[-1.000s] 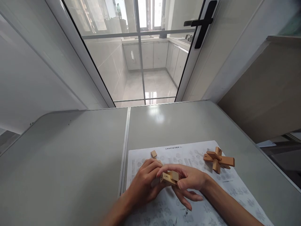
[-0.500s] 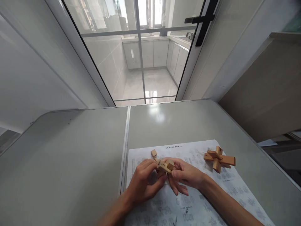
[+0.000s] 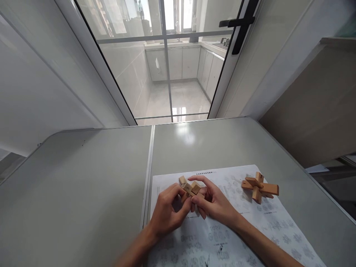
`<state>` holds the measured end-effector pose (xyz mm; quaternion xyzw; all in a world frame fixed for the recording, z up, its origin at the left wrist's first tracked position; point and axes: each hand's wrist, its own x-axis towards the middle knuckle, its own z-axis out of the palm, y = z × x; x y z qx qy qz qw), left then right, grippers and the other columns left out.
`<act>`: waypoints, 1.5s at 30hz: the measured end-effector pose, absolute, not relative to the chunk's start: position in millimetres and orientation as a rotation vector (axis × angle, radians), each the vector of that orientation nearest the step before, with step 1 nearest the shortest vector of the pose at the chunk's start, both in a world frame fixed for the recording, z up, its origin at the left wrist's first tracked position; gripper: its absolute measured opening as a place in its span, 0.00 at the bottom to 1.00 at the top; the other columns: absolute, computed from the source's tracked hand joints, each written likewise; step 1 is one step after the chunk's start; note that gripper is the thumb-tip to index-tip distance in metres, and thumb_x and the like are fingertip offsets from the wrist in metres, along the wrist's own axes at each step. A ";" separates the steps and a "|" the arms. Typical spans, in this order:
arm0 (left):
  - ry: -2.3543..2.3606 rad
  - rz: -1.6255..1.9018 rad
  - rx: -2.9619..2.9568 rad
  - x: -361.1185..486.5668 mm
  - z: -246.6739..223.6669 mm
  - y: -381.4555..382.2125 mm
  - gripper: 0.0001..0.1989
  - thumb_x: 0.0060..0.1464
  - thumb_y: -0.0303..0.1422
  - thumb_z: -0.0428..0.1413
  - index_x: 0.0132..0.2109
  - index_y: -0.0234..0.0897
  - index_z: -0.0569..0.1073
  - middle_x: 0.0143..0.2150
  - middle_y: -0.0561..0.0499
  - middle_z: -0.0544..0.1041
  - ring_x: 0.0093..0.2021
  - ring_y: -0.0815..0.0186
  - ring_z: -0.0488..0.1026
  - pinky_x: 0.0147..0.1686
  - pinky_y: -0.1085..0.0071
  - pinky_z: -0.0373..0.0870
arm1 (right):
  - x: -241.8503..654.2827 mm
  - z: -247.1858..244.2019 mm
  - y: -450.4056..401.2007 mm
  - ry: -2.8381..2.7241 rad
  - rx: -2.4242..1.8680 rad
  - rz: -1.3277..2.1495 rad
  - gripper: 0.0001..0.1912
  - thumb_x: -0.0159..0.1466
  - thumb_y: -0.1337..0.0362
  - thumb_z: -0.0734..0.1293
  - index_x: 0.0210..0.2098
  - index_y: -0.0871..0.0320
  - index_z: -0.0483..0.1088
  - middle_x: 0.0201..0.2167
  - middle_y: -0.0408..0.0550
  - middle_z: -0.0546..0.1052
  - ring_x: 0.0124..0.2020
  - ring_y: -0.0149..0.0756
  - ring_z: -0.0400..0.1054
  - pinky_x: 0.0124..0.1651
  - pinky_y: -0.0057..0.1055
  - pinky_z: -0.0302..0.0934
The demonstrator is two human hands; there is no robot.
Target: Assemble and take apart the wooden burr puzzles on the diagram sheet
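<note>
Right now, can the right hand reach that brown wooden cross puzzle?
Probably yes: the right hand is busy at the pale wooden blocks, but only paper shows between it and the brown puzzle.

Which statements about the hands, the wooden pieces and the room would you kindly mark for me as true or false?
1. The left hand and right hand both hold the pale wooden pieces. True.
2. The brown wooden assembly is near the far right corner of the printed sheet. True.
3. The right hand is touching the brown wooden assembly. False: it lies apart from both hands.
4. The door handle is black. True.
5. The printed sheet lies wholly left of both hands. False: it lies beneath them.
</note>
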<state>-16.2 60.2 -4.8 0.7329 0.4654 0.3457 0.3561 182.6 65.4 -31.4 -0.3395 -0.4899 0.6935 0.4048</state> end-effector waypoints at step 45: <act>1.228 0.915 1.656 -16.8 -10.9 65.4 0.16 0.69 0.42 0.55 0.34 0.39 0.64 0.30 0.55 0.65 0.30 0.68 0.61 0.31 0.71 0.61 | 189.5 -26.1 70.5 -1.207 -0.807 1.836 0.21 0.77 0.45 0.61 0.38 0.55 0.64 0.26 0.35 0.62 0.18 0.25 0.55 0.25 0.29 0.50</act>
